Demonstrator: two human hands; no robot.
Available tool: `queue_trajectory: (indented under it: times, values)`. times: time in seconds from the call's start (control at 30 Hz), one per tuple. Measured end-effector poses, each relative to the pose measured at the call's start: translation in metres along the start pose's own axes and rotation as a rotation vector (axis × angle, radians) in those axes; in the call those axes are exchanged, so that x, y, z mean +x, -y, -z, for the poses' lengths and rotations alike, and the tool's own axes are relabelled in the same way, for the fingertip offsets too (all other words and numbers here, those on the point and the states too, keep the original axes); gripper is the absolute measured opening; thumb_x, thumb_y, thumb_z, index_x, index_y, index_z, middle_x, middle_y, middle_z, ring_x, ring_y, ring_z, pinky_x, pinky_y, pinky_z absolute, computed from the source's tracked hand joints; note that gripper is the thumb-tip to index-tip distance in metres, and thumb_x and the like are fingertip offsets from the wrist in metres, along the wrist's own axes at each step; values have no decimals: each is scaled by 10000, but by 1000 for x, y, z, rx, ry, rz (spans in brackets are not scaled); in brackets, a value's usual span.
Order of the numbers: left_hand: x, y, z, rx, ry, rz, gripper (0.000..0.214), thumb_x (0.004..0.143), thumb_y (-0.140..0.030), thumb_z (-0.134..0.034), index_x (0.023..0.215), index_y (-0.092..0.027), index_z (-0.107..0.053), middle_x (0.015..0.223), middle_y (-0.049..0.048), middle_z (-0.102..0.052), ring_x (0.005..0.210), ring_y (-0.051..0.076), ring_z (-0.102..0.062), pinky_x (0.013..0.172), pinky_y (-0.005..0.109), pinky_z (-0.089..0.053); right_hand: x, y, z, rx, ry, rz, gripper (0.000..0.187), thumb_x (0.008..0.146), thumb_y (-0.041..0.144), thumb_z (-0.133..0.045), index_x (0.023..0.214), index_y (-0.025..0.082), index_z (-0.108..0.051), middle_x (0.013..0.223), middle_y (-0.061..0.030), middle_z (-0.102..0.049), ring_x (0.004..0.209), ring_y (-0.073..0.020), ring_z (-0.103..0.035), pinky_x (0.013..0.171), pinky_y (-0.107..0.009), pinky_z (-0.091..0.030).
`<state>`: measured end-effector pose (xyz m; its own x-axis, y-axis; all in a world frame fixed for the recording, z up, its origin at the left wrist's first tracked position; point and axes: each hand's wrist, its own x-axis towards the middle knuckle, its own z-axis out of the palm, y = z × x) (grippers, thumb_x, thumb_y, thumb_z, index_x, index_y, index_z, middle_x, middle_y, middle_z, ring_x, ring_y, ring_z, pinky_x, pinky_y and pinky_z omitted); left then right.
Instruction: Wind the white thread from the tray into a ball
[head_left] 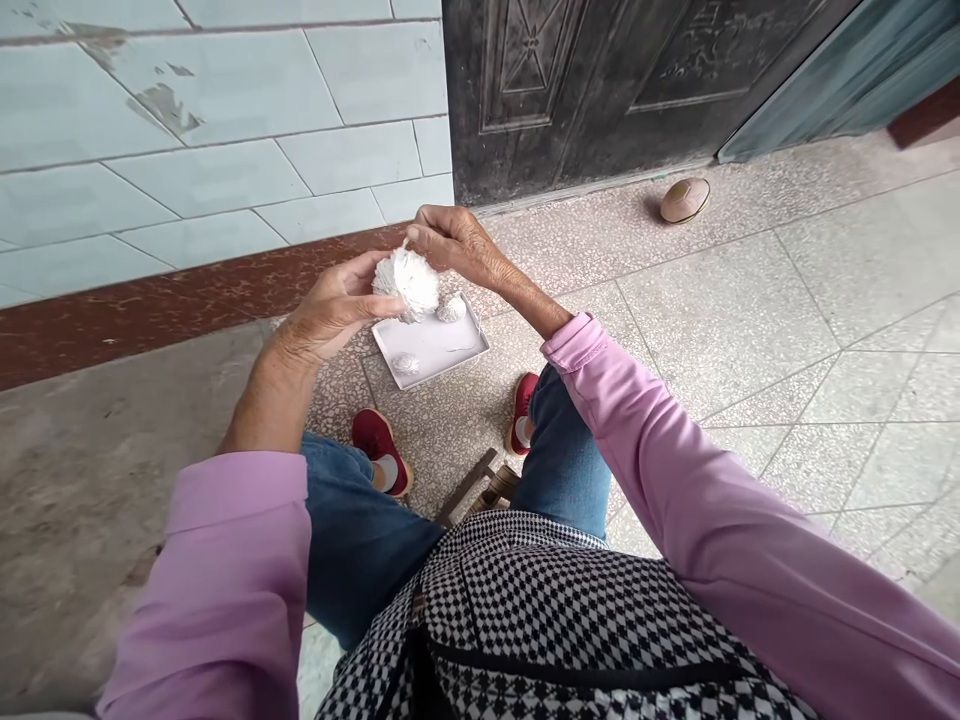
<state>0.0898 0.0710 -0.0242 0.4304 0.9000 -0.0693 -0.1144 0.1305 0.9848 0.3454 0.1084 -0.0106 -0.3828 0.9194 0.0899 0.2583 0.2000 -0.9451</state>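
Note:
A white, ruffled, rounded piece that looks like crocheted yarn is up in front of me, above a shallow white tray. My left hand grips it from the left, thumb across its lower front and fingers behind. At its upper edge, my right hand has thumb and forefinger pinched together. Something small and pale shows at those fingertips, too small to name. In the tray lie a small ball of white yarn at the back and a smaller white ball near the front left corner.
The tray rests on the speckled floor between my red shoes. Under me is part of a wooden stool. A dark door and a tiled wall stand ahead. A brownish deflated-looking ball lies by the door.

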Motion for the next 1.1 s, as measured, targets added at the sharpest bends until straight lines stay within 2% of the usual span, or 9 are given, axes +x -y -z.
queue_trajectory:
  times: [0.17, 0.3, 0.47, 0.57, 0.7, 0.8, 0.9, 1.0, 1.1]
  values:
    - [10, 1, -4, -114, -100, -61, 961, 469, -529, -1341, 1247, -232, -860, 1270, 159, -876, 1313, 464, -860, 1191, 626, -736, 16, -16, -15, 98, 36, -12, 721, 1272, 808, -801, 885, 257, -543, 824, 25, -536, 883, -209, -460, 831, -331, -447]
    - [18, 0, -1, -210, -213, -155, 950, 464, -595, -1315, 1202, -263, -818, 1321, 144, -855, 1348, 417, -815, 1070, 497, -740, 15, -20, -23, 58, 120, -20, 547, 1228, 596, -869, 888, 250, -616, 912, -4, -647, 976, -229, -542, 943, -368, -481]
    - [25, 9, 16, -181, -344, -188, 867, 508, -484, -1251, 1144, -293, -693, 1323, 113, -839, 1328, 365, -761, 1055, 479, -719, 0, -18, -33, -47, 232, 48, 382, 1185, 441, -806, 876, 258, -676, 954, -45, -730, 992, -276, -616, 1049, -427, -489]
    - [29, 22, 24, -91, -452, -180, 921, 480, -429, -1231, 1164, -312, -625, 1314, 76, -839, 1235, 319, -751, 1024, 478, -705, -7, -10, -36, -69, 253, 55, 343, 1178, 355, -788, 866, 253, -690, 935, -50, -735, 978, -281, -640, 1030, -421, -494]
    - [29, 32, 26, 75, -532, -171, 1043, 390, -432, -1261, 1220, -291, -646, 1200, 81, -820, 1090, 303, -736, 988, 471, -656, -11, 8, -34, -122, 226, 76, 343, 1227, 318, -728, 894, 237, -713, 883, -37, -688, 949, -279, -628, 991, -395, -517]
    - [24, 29, 22, 104, -455, -117, 1017, 406, -425, -1276, 1233, -268, -704, 1177, 84, -827, 1134, 330, -766, 1021, 479, -655, -11, 18, -28, -161, 180, 94, 363, 1259, 301, -695, 902, 237, -679, 866, -37, -648, 935, -273, -594, 1000, -400, -513]
    - [15, 22, 15, 100, -357, -66, 913, 436, -372, -1264, 1216, -243, -807, 1213, 96, -877, 1179, 334, -794, 1058, 470, -671, -10, 21, -21, -171, 131, 88, 501, 1276, 503, -762, 871, 263, -588, 876, -28, -620, 940, -268, -546, 976, -395, -503]
    - [8, 14, 4, 126, -262, 23, 817, 470, -351, -1253, 1196, -226, -897, 1196, 103, -916, 1088, 317, -811, 1046, 479, -682, -8, 20, -13, -148, 94, 80, 673, 1207, 742, -817, 827, 280, -507, 866, -29, -584, 950, -268, -500, 936, -396, -494]
    - [3, 8, -5, 106, -121, 61, 740, 584, -394, -1248, 1240, -224, -951, 1217, 124, -943, 1078, 339, -848, 1030, 492, -697, -8, 21, -6, -99, 56, 41, 665, 1136, 756, -859, 825, 291, -499, 811, -31, -544, 954, -283, -503, 881, -412, -481]
